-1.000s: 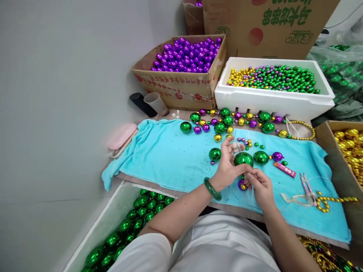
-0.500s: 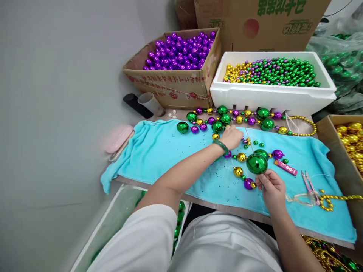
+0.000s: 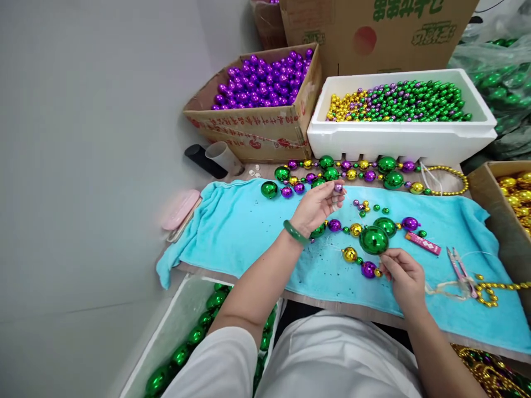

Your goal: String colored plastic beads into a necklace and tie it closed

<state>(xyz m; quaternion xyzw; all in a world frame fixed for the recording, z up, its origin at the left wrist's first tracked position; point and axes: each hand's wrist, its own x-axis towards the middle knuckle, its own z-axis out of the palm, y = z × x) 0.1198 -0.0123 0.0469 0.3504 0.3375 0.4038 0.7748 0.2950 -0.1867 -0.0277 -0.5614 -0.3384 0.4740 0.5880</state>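
Observation:
My left hand [image 3: 317, 207], with a green bangle [image 3: 296, 232] at its wrist, is raised over the blue towel [image 3: 249, 226]. Its fingertips pinch a small purple bead [image 3: 338, 188]. My right hand [image 3: 404, 273] grips a large shiny green bead [image 3: 374, 240] from below, at the end of a short strand whose gold bead [image 3: 349, 255] and purple bead [image 3: 368, 270] lie on the towel. Just behind is another strand, with a large green bead [image 3: 385, 226] and a purple bead [image 3: 410, 223]. Loose small beads [image 3: 365, 205] lie beyond it.
A box of purple beads [image 3: 261, 83] and a white foam box [image 3: 398, 135] of small mixed beads stand at the back. Long finished-looking strands [image 3: 369, 176] lie before them. Pink-handled snips [image 3: 460, 271] and a pink packet [image 3: 423, 243] are at right. A bin of green beads [image 3: 182, 354] sits below left.
My left hand has drawn back to the left and turned its palm upward, now showing a small purple bead in the fingertips. The right hand keeps its hold on the large green bead.

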